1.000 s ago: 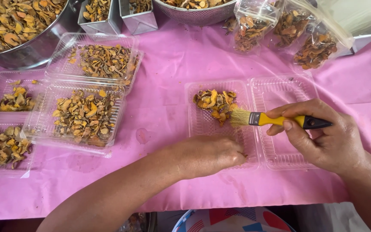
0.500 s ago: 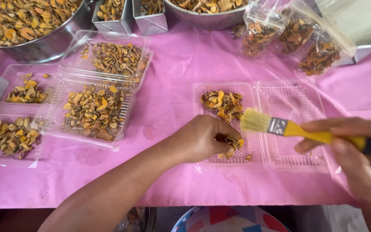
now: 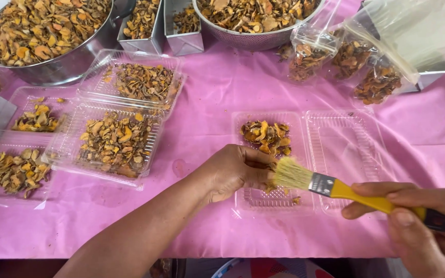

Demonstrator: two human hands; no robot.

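On the pink cloth, filled trays wait—left hand pinching, seemingly, one slice against the brush in the right hand's closed fingers, a small heap just beyond unbrushed.

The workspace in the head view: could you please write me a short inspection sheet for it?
Surface: pink tablecloth, stained in places.
Job's things: open clear clamshell tray holding dried orange-brown slices; yellow-handled brush, bristles by the left fingertips.
Clutter: filled trays, metal bowls, square tins, bagged slices.
Grips: left hand pinches slices over the tray; right hand holds the brush handle.
Cables: nothing seen.
Surroundings: nothing seen beyond the table.
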